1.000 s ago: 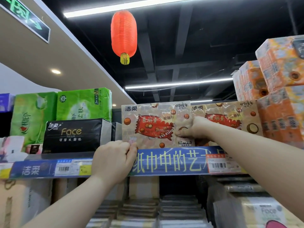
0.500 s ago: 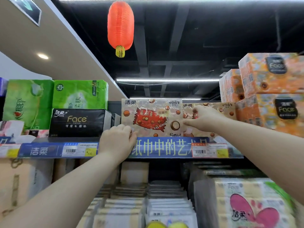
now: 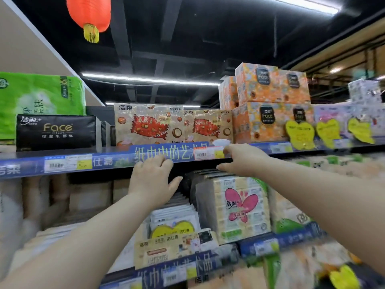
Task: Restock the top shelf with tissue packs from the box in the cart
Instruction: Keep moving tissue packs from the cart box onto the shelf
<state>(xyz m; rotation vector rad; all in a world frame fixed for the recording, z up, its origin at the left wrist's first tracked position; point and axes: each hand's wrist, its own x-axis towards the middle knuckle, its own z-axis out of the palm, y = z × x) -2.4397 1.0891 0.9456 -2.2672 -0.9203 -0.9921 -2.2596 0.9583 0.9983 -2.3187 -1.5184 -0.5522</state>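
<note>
Left hand (image 3: 153, 178): empty, fingers loosely bent, in front of the blue edge strip of the top shelf (image 3: 108, 161).
Right hand (image 3: 242, 159): empty, fingers stretched leftward, just under the red price tag (image 3: 205, 153).
Tissue packs (image 3: 149, 124): two beige candy-print packs side by side on the top shelf, above and farther than both hands, untouched.
Left neighbours: black Face box (image 3: 56, 131), green pack (image 3: 39, 97) above it.
Right neighbours: stacked orange packs (image 3: 270, 101).
Lower shelf: pink-butterfly pack (image 3: 239, 205).
Room: red lantern (image 3: 88, 12), dark ceiling, tube light (image 3: 145, 79).
</note>
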